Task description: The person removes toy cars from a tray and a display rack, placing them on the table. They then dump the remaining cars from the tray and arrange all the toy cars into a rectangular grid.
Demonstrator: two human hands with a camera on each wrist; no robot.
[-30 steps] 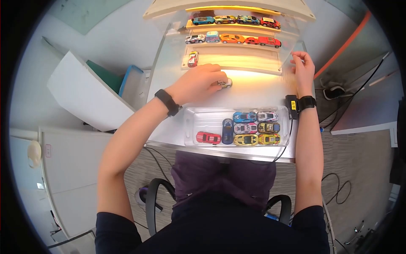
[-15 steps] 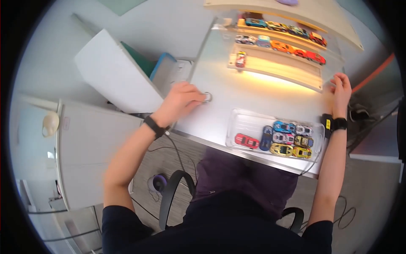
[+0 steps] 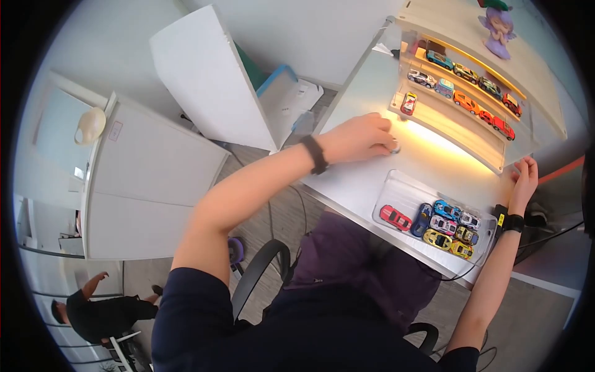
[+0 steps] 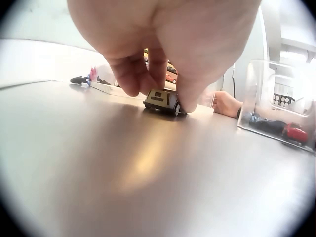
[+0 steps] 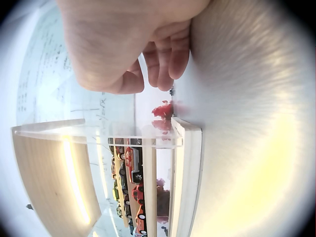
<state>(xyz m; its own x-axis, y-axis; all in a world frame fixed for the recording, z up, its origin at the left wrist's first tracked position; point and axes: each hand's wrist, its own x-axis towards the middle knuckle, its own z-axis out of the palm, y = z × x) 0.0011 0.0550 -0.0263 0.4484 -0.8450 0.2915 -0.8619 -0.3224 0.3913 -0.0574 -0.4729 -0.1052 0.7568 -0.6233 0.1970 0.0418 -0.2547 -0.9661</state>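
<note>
My left hand (image 3: 361, 140) pinches a small toy car (image 3: 395, 147) on the metal tabletop, in front of the lit shelf. In the left wrist view the car (image 4: 163, 100) stands on its wheels between thumb and fingers of the left hand (image 4: 163, 44). My right hand (image 3: 524, 181) rests at the shelf's right end, fingers loosely curled, holding nothing; the right wrist view shows this hand (image 5: 133, 44) beside the clear side panel (image 5: 98, 134). A white and red car (image 3: 408, 103) stands on the lowest shelf tier (image 3: 446, 132), at its left end.
A clear tray (image 3: 389, 186) near the table's front edge holds several toy cars, with a red one (image 3: 395, 217) at its left. More cars line the two upper tiers. A purple figurine (image 3: 498, 32) stands on top. At far left another person (image 3: 105, 315) is in view.
The head view has swung left and tilted. My left hand, still pinching the car, moved to the left over the table and then back towards the shelf. The right hand stays by the shelf's end.
</note>
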